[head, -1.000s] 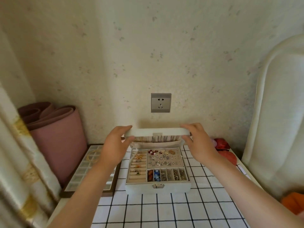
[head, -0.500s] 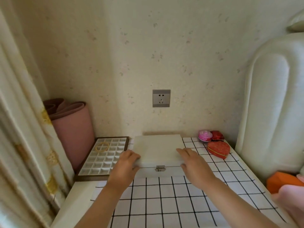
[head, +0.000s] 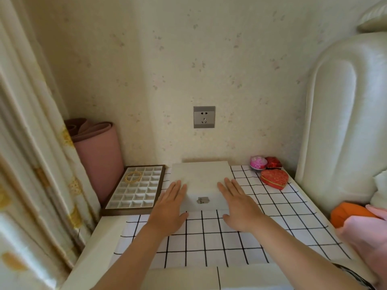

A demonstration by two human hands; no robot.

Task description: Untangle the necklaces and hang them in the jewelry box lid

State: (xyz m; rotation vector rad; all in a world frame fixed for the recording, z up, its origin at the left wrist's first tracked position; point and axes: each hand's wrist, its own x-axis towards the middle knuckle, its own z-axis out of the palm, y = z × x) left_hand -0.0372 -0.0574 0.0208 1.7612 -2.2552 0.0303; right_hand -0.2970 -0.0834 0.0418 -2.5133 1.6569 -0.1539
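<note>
Nearest, the checked cloth on the desk (head: 209, 243) lies flat under both forearms. The left hand (head: 169, 203) and the right hand (head: 238, 204) are well apart, each with fingers straight and slightly spread, holding nothing. Their fingertips rest on top of the white jewelry box (head: 201, 176) near its front corners. The box sits on the desk just ahead, lid down, and its small metal latch (head: 202, 200) shows on the front face between the hands. Whether the latch is fastened is too small to tell. No necklaces are in sight, so whether they hang inside the lid cannot be judged from here.

Flat palms on a shut lid read as seating the lid or steadying the box. To do that well, press evenly on both corners so the lid seats square. Keep the pressure light, since any chain hung inside could slip its hook or get pinched at the rim. If the lid has to come up, free the latch with one thumb while the other hand holds the base, or the box may tip or slide on the cloth.

Just beside the box on the left lies a compartment tray (head: 136, 193) with a gold bangle (head: 133, 176) in its far cells. A red heart-shaped box (head: 274, 178) sits to the right, well clear. Beyond, a wall socket (head: 204, 117)
</note>
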